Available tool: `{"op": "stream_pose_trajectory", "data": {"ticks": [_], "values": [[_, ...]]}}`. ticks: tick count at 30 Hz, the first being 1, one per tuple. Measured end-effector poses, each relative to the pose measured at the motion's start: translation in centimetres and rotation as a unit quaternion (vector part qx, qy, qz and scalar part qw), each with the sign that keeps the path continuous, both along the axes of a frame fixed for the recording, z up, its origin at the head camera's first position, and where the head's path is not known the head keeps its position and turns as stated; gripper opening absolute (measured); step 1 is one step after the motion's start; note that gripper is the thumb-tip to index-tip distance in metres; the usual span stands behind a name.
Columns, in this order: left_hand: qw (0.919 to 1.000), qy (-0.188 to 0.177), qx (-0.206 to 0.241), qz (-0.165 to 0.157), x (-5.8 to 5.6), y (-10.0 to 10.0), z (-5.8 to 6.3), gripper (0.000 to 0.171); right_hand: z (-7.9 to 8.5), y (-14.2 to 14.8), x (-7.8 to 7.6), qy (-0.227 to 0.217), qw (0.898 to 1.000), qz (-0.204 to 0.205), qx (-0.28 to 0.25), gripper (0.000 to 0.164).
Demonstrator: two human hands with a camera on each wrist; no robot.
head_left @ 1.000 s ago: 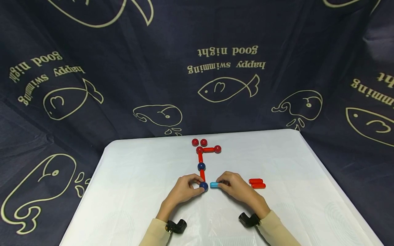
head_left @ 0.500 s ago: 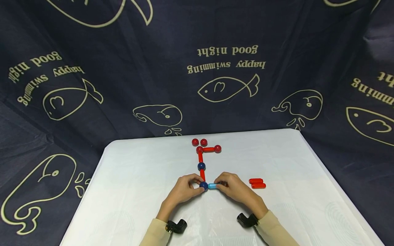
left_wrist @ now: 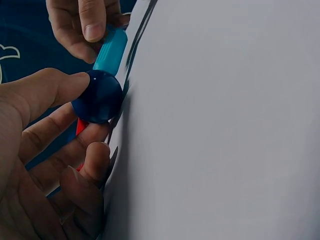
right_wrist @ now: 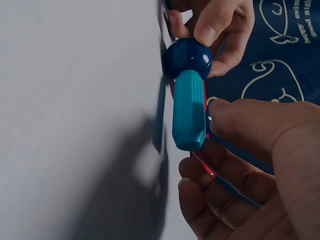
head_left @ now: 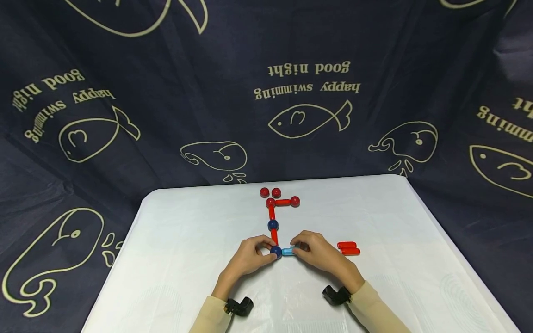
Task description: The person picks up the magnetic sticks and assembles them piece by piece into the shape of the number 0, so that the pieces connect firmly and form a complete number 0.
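Note:
My left hand (head_left: 250, 253) pinches a dark blue ball (left_wrist: 102, 97) between thumb and fingers, low over the white tabletop. A light blue building rod (right_wrist: 189, 110) touches that ball end-on, pointing right. The right hand (head_left: 318, 252) has its thumb and fingers curled about the rod's outer end; in the right wrist view the thumb tip lies close beside it, and firm contact is hard to tell. From the held ball a red rod (head_left: 274, 237) runs away to a second blue ball (head_left: 272, 225). Beyond it another red rod (head_left: 272, 212) reaches a red ball (head_left: 270, 202).
A sideways red rod (head_left: 283, 202) joins that corner to another red ball (head_left: 294, 201). Two loose red balls (head_left: 264, 192) sit behind. Red rods (head_left: 349, 248) lie side by side right of my right hand. A dark patterned cloth (head_left: 308, 152) hangs behind the table.
My right hand has brought the light blue rod left until its end met the dark blue ball. Over the last half second it barely shifts. The left hand stays in place.

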State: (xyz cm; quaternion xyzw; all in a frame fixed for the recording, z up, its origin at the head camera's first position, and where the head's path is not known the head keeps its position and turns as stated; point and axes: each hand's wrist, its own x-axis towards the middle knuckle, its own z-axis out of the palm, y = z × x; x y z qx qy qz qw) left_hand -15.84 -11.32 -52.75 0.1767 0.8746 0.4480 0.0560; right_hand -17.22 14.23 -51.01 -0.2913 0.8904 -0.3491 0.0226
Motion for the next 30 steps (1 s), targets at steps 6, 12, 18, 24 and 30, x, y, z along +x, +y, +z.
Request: {"op": "stream_pose_trajectory", "data": {"ticks": [6, 12, 18, 24, 30], "values": [[1.0, 0.001, 0.002, -0.001, 0.0, 0.0, 0.0, 0.021, 0.9, 0.0, -0.7, 0.005, 1.0, 0.018, 0.016, 0.02], [1.0, -0.004, 0.0, 0.0, 0.0, -0.2, 0.0, 0.021, 1.6, -0.2, -1.9, 0.009, 0.999, 0.032, 0.026, 0.022], [1.0, -0.004, 0.003, -0.003, -0.1, -0.2, 0.0, 0.022, 2.2, -0.1, -3.8, 0.028, 0.999, 0.03, 0.028, 0.022], [1.0, -0.002, 0.006, -0.003, -0.3, -0.2, 0.0, 0.022, 3.1, -0.3, -5.4, 0.038, 0.999, 0.027, 0.023, 0.026], [0.9999, -0.006, 0.009, -0.004, -0.1, -0.2, 0.0, 0.023, 3.4, -0.6, -6.7, 0.026, 0.999, 0.019, 0.0, 0.028]]}}
